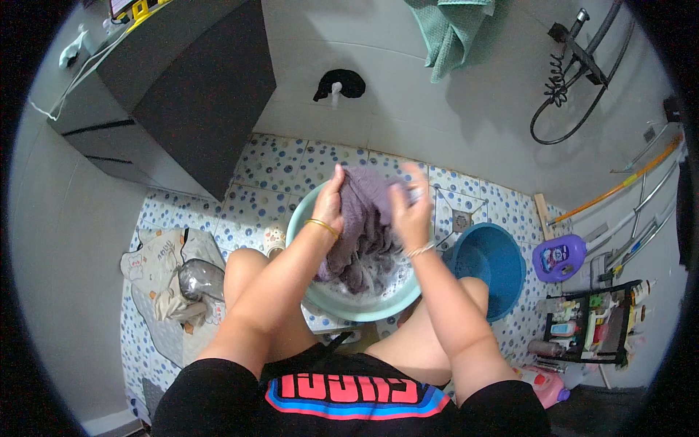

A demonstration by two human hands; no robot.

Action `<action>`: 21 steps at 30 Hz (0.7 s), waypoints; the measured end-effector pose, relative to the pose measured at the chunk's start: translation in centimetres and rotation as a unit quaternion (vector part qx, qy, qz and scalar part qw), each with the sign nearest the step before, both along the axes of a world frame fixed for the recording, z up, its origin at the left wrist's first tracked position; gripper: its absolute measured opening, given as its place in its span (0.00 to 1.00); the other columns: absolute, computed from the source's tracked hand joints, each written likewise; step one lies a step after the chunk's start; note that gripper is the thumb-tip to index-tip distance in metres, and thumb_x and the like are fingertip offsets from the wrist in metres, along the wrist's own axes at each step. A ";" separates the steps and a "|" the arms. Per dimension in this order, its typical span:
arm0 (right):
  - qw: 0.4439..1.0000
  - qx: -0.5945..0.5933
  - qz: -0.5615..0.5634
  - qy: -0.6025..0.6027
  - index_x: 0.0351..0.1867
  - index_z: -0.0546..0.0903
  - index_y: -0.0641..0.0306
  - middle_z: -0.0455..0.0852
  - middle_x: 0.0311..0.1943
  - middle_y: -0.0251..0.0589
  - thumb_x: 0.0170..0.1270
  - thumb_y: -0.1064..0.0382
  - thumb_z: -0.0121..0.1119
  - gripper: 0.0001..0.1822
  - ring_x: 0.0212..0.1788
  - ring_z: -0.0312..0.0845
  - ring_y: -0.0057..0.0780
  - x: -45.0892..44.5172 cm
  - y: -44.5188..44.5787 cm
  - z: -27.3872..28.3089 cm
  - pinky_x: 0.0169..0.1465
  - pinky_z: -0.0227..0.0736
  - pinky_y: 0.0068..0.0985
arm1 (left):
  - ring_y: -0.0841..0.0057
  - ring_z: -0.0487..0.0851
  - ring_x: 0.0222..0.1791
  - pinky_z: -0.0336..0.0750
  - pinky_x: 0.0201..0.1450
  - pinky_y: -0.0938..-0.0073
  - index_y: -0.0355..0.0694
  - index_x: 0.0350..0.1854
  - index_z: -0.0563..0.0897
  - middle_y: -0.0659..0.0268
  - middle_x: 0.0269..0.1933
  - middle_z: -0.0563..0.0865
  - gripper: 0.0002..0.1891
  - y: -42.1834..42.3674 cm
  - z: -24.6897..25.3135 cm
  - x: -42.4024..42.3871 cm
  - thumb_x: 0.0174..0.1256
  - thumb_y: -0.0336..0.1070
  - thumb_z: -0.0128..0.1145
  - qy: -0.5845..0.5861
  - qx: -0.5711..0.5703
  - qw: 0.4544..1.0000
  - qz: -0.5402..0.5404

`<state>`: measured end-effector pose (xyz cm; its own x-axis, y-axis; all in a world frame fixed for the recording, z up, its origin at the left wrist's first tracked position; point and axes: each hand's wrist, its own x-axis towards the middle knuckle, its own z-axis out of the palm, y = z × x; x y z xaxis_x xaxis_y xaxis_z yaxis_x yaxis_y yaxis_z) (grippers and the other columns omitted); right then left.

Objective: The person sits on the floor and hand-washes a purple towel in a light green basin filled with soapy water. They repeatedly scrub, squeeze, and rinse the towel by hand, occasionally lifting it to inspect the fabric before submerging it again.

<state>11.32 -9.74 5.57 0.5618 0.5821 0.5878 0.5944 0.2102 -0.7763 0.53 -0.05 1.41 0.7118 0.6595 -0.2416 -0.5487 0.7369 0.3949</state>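
A wet purple cloth (360, 213) hangs bunched over a pale green basin (355, 317), its lower folds in foamy water (385, 278). My left hand (330, 205) grips the cloth's left side, thumb up along its top edge. On the other side, my right hand (412, 210) is blurred, with the cloth's right edge between thumb and fingers. A small whitish patch shows at that hand, too blurred to name. The basin stands on the tiled floor between my knees.
A blue bucket (491, 262) stands right of the basin, near a floor drain (462, 220). Further right are a purple detergent bottle (558, 258), long-handled tools and a rack of bottles (590, 322). Fabric (175, 306) lies left, below a dark cabinet (207, 82). A towel (453, 38) hangs ahead.
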 end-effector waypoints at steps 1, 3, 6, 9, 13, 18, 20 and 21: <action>0.996 -0.013 0.053 -0.070 0.37 0.75 0.63 0.77 0.33 0.40 0.54 0.62 0.56 0.11 0.39 0.75 0.35 -1.9 -0.4 0.2 0.44 0.68 0.28 | 0.67 0.79 0.39 0.73 0.46 0.67 0.34 0.43 0.74 0.58 0.39 0.81 0.26 -0.5 -0.8 0.8 0.60 0.56 0.47 -0.005 -0.022 1.000 -0.004; 0.973 -0.091 0.143 -0.154 0.31 0.76 0.63 0.76 0.31 0.45 0.54 0.60 0.57 0.09 0.35 0.75 0.42 -5.1 -1.7 -0.1 0.39 0.70 0.31 | 0.72 0.78 0.31 0.74 0.37 0.71 0.37 0.40 0.74 0.63 0.31 0.79 0.23 -0.8 -4.1 1.4 0.62 0.56 0.44 0.068 0.059 0.996 -0.011; 0.984 -0.140 0.029 -0.111 0.24 0.74 0.64 0.75 0.27 0.48 0.55 0.59 0.55 0.10 0.30 0.73 0.46 -3.4 -0.1 -2.5 0.34 0.68 0.33 | 0.78 0.74 0.30 0.71 0.35 0.76 0.37 0.38 0.73 0.65 0.32 0.77 0.21 -2.7 -4.1 2.6 0.65 0.53 0.41 0.139 0.138 0.979 0.047; 0.986 -0.125 -0.082 -0.079 0.23 0.73 0.65 0.74 0.24 0.47 0.56 0.59 0.54 0.12 0.25 0.69 0.46 -1.2 1.9 -2.9 0.30 0.65 0.35 | 0.80 0.72 0.29 0.69 0.34 0.77 0.36 0.31 0.74 0.67 0.29 0.76 0.20 -3.9 -1.3 3.5 0.67 0.50 0.39 0.222 0.105 0.967 0.068; 0.983 -0.088 0.053 -0.152 0.23 0.72 0.65 0.74 0.25 0.47 0.56 0.61 0.53 0.10 0.28 0.73 0.47 -4.6 -0.6 -2.3 0.29 0.68 0.35 | 0.80 0.72 0.24 0.69 0.28 0.76 0.37 0.26 0.75 0.67 0.26 0.76 0.21 -2.1 -2.7 2.5 0.65 0.51 0.42 0.253 0.087 0.964 -0.005; 0.979 -0.179 -0.043 -0.089 0.20 0.72 0.65 0.74 0.19 0.52 0.59 0.60 0.50 0.13 0.21 0.70 0.50 -1.7 1.6 -2.2 0.26 0.64 0.37 | 0.77 0.76 0.30 0.71 0.31 0.77 0.40 0.34 0.76 0.66 0.32 0.79 0.16 -3.4 -3.0 3.1 0.63 0.49 0.47 0.229 0.086 0.970 -0.006; 0.974 -0.188 -0.087 -0.091 0.23 0.73 0.65 0.76 0.23 0.51 0.59 0.59 0.49 0.12 0.25 0.73 0.48 0.0 2.2 -2.6 0.27 0.68 0.36 | 0.77 0.77 0.37 0.72 0.35 0.78 0.41 0.40 0.76 0.64 0.39 0.79 0.14 -3.8 -3.1 4.0 0.62 0.46 0.50 0.250 0.102 0.963 0.003; 0.977 -0.171 -0.090 -0.096 0.24 0.73 0.65 0.76 0.24 0.51 0.59 0.59 0.50 0.12 0.25 0.73 0.48 0.1 2.1 -3.2 0.28 0.68 0.35 | 0.77 0.76 0.35 0.71 0.35 0.78 0.41 0.38 0.77 0.65 0.38 0.79 0.14 -3.9 -2.8 3.9 0.62 0.47 0.50 0.240 0.098 0.966 -0.001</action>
<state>11.38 -7.61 2.38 0.5715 0.6651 0.4806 0.7389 -0.1625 -0.6539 4.42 -3.97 -1.38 0.5496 0.7252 -0.4148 -0.2666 0.6228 0.7355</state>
